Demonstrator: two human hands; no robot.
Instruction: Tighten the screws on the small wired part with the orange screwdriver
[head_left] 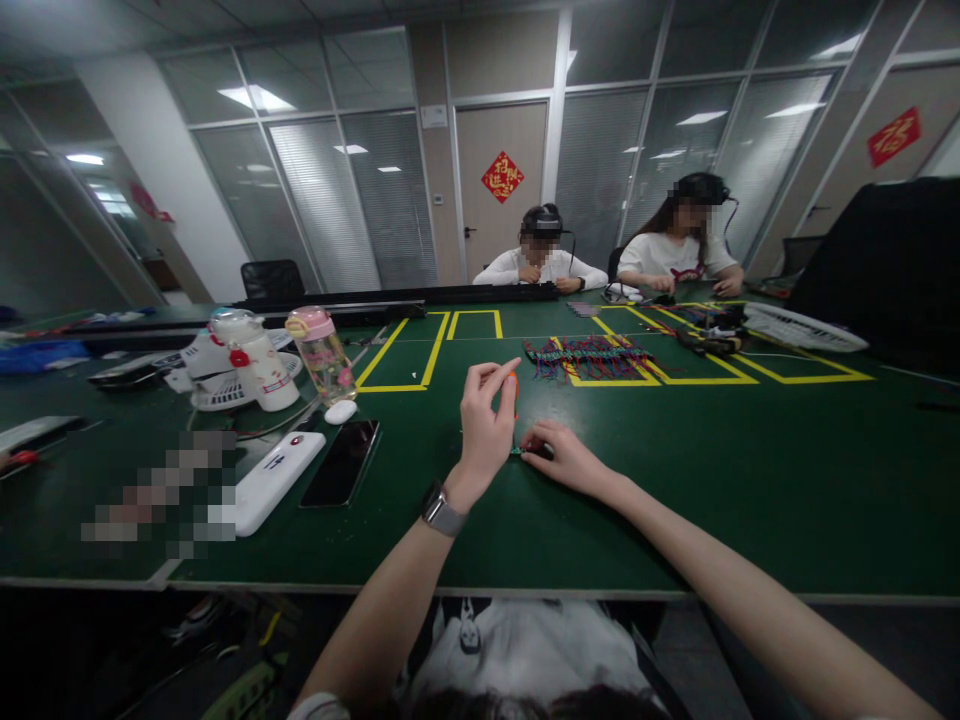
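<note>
My left hand (484,425), with a watch on the wrist, is closed around an upright screwdriver (515,398) with an orange handle. Its thin shaft points down at a small green circuit board (516,452) on the table. The fingers of my right hand (559,455) pinch the board's right side, so much of it is hidden. Whether the screwdriver tip touches a screw is too small to make out. Beyond my hands lies a bundle of small boards with red and blue wires (592,357).
The green table (712,500) carries yellow tape outlines (397,388). To the left are a black phone (341,463), a white power bank (274,480), a pink-lidded bottle (322,350) and a white jug (266,370). Two people (679,245) sit opposite; a black screen (885,280) stands right.
</note>
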